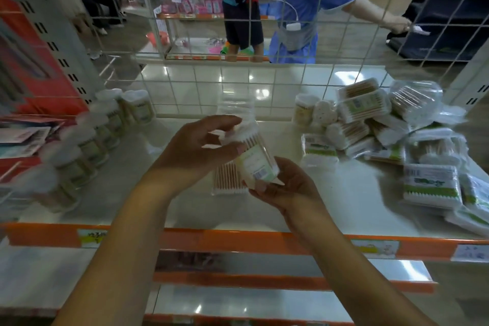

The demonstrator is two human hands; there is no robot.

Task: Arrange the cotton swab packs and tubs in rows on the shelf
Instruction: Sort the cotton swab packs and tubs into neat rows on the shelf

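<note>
No text could be read anywhere. The label and barcode on the swab pack [254, 161] were blurred. The price tags on the shelf edge [211, 242] were illegible too.

The row of tubs [87, 140] at left is smeared by blur — labels unreadable; the flat swab pack [229, 180] lies partly hidden behind the held pack [254, 159] — the far-right pile [473, 209] runs off frame
</note>
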